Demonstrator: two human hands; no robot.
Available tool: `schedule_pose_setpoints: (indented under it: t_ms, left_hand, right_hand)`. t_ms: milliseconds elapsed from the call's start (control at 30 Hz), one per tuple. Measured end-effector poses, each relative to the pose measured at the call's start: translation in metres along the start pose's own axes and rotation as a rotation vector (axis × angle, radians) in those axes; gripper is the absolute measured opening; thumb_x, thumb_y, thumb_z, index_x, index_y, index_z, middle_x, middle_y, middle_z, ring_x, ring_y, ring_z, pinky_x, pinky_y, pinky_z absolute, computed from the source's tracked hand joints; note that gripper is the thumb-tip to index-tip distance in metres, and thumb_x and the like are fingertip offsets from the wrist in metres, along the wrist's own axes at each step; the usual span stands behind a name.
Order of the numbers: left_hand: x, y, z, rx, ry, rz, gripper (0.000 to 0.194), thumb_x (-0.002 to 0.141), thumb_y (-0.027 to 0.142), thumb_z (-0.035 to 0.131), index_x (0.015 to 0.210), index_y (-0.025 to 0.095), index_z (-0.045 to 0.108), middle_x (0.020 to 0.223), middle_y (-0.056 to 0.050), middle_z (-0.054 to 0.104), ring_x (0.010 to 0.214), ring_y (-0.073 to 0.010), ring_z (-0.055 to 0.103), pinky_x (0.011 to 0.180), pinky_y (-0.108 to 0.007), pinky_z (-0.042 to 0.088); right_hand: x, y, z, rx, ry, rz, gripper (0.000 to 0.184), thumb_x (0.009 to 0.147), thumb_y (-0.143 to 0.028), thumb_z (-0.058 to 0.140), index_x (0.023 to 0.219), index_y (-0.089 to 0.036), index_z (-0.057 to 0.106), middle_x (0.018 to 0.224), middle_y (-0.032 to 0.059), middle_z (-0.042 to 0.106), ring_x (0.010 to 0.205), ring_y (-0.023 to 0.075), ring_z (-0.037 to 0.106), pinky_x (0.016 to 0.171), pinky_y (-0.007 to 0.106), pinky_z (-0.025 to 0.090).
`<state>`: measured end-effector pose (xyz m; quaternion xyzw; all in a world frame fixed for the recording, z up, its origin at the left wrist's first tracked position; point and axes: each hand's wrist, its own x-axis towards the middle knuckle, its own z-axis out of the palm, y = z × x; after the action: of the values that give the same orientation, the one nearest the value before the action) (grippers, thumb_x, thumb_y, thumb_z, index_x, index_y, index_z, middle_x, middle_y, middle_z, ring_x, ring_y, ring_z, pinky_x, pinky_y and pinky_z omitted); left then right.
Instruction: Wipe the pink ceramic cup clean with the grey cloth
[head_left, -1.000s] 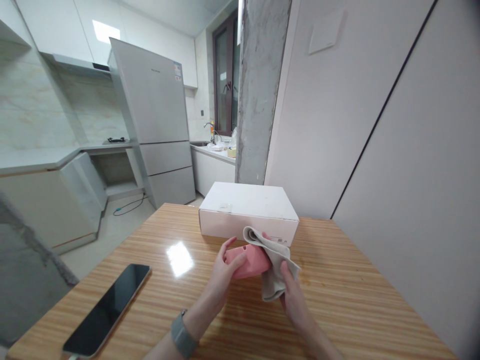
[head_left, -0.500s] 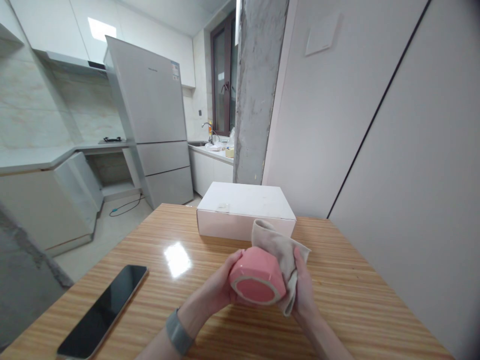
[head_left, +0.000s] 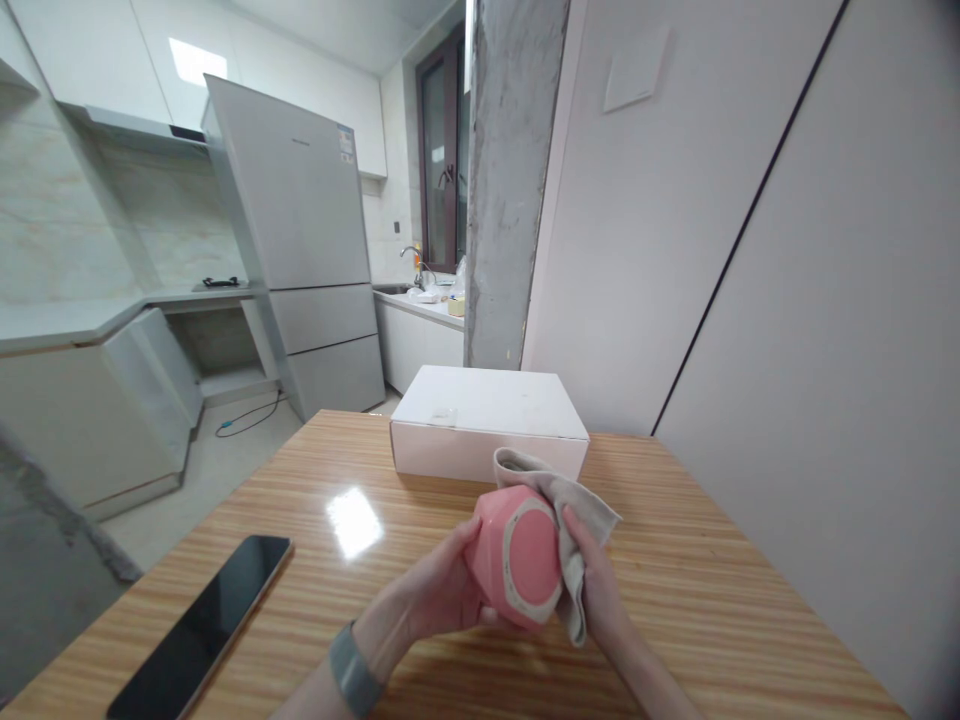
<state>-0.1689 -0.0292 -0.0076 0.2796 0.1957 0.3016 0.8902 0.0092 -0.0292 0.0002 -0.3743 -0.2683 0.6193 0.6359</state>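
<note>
A pink faceted ceramic bowl (head_left: 491,545) is held above the table, tilted so its base with a pale unglazed ring faces me and to the right. My left hand (head_left: 446,585) grips it from the left, thumb on the near side and fingers curled underneath. In my right hand (head_left: 596,570) is a beige cloth (head_left: 559,490), pressed against the bowl's right side. The cloth's upper part folds over behind the bowl and one end hangs below. The bowl's opening is hidden from view.
A white cardboard box (head_left: 487,400) stands at the back of the wooden table (head_left: 697,590). A black smartphone (head_left: 202,625) lies at the left. Beyond are a grey fridge (head_left: 292,200), a concrete pillar (head_left: 510,180) and a white wall (head_left: 645,240) on the right.
The bowl has turned in my hands, its base swinging from facing down toward me to facing right. My right hand and the cloth have shifted slightly left.
</note>
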Motion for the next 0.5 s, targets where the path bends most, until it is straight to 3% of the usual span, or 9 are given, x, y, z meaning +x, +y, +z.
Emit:
schedule_pose_setpoints:
  t_ms: [167, 267, 367, 500]
  left_hand:
    - [-0.004, -0.006, -0.004, 0.080, -0.067, -0.017, 0.060, 0.065, 0.055, 0.074, 0.106, 0.011, 0.069, 0.099, -0.013, 0.073, 0.090, -0.0266, 0.068, 0.076, -0.033, 0.051]
    - [-0.003, -0.003, 0.001, 0.066, -0.096, -0.092, 0.083, 0.068, 0.079, 0.051, 0.109, 0.009, 0.066, 0.089, -0.015, 0.074, 0.075, -0.0297, 0.070, 0.065, -0.037, 0.053]
    - [0.000, 0.002, 0.006, 0.021, -0.053, -0.133, 0.103, 0.066, 0.091, 0.024, 0.103, 0.005, 0.067, 0.076, -0.017, 0.073, 0.053, -0.0235, 0.067, 0.044, -0.028, 0.045]
    - [0.005, 0.005, 0.008, -0.027, -0.021, -0.048, 0.105, 0.066, 0.091, 0.020, 0.098, 0.002, 0.067, 0.083, -0.021, 0.072, 0.053, -0.0218, 0.067, 0.041, -0.025, 0.042]
  right_hand:
    - [0.001, -0.005, -0.001, -0.022, -0.044, 0.027, 0.030, 0.061, -0.047, 0.080, 0.076, -0.021, 0.076, 0.081, 0.0025, 0.077, 0.099, 0.0305, 0.066, 0.101, 0.042, 0.043]
    - [0.000, -0.005, -0.001, -0.028, -0.066, 0.073, 0.034, 0.063, -0.050, 0.078, 0.080, -0.020, 0.076, 0.082, 0.0038, 0.077, 0.096, 0.0303, 0.067, 0.097, 0.042, 0.045]
    - [0.001, -0.003, -0.002, -0.067, -0.071, 0.052, 0.037, 0.063, -0.052, 0.079, 0.079, -0.019, 0.076, 0.079, 0.0043, 0.077, 0.090, 0.0303, 0.069, 0.091, 0.040, 0.049]
    - [0.003, 0.004, -0.003, -0.100, -0.096, 0.005, 0.035, 0.064, -0.052, 0.078, 0.076, -0.019, 0.076, 0.069, 0.0032, 0.076, 0.080, 0.0305, 0.070, 0.081, 0.041, 0.053]
